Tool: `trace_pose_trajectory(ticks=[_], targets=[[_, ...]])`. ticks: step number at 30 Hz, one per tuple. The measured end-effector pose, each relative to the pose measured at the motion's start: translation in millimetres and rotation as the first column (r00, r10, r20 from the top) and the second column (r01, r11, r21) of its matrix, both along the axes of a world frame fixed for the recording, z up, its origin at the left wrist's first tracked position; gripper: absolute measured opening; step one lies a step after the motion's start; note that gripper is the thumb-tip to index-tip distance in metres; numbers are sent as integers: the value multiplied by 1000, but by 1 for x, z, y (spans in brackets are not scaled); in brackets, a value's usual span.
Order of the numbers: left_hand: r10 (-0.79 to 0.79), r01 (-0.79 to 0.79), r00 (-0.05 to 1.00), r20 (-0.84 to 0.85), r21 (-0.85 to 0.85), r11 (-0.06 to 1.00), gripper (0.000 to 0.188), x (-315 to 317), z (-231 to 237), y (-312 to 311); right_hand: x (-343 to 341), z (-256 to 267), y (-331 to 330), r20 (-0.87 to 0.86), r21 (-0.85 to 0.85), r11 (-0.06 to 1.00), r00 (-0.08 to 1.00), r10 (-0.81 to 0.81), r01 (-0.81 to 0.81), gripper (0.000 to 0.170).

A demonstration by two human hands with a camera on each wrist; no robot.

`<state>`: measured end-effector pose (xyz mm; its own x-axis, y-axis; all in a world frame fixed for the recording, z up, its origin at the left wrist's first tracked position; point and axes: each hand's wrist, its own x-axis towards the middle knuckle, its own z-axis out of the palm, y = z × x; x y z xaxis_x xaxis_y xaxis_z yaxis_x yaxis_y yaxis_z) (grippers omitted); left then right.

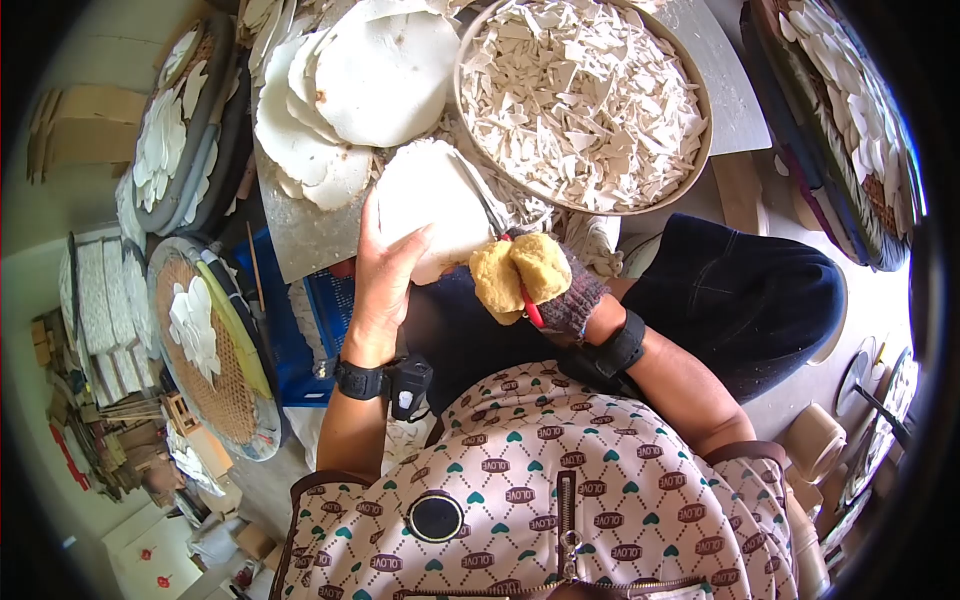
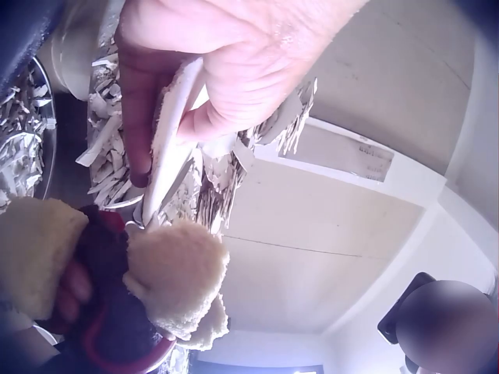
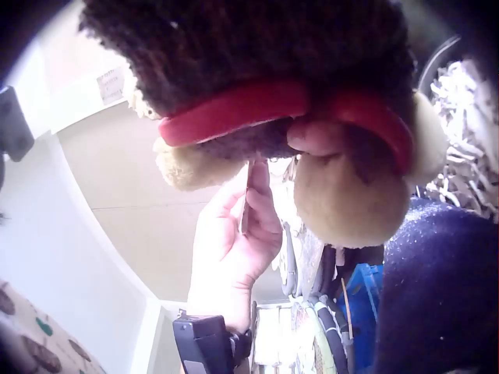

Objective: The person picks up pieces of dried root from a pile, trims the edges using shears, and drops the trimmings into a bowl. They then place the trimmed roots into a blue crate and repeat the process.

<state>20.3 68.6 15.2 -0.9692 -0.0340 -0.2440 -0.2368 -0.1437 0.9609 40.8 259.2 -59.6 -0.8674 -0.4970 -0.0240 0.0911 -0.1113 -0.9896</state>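
My left hand [image 1: 383, 265] pinches a flat white piece [image 1: 435, 200], thumb on its upper face and fingers beneath. In the left wrist view the white piece [image 2: 165, 148] shows edge-on. My right hand [image 1: 582, 300], in a dark knitted glove, grips red-handled scissors [image 1: 488, 208] whose handles are wrapped in yellow foam [image 1: 540, 268]. The scissor blades lie along the right edge of the white piece. Seen from the right wrist, the red handles [image 3: 242, 113] curve round the gloved fingers, and one bare fingertip [image 3: 316, 137] shows between them.
A round tray [image 1: 708, 120] heaped with white scraps stands beyond my right hand. Large white discs [image 1: 385, 75] are stacked at the back left on a metal tabletop [image 1: 300, 235]. A blue crate [image 1: 325, 310] sits below, and round woven racks [image 1: 225, 400] lean at the left.
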Motion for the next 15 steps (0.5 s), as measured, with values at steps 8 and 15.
trace_pose_trajectory(ticks=[8, 15], targets=[[-52, 52, 998, 47, -20, 998, 51, 5, 3, -5, -7, 7, 16, -37, 124, 989, 996, 81, -76, 23], [-80, 80, 996, -46, 7, 997, 29, 2, 25, -30, -12, 3, 13, 16, -195, 970, 990, -142, 143, 19]])
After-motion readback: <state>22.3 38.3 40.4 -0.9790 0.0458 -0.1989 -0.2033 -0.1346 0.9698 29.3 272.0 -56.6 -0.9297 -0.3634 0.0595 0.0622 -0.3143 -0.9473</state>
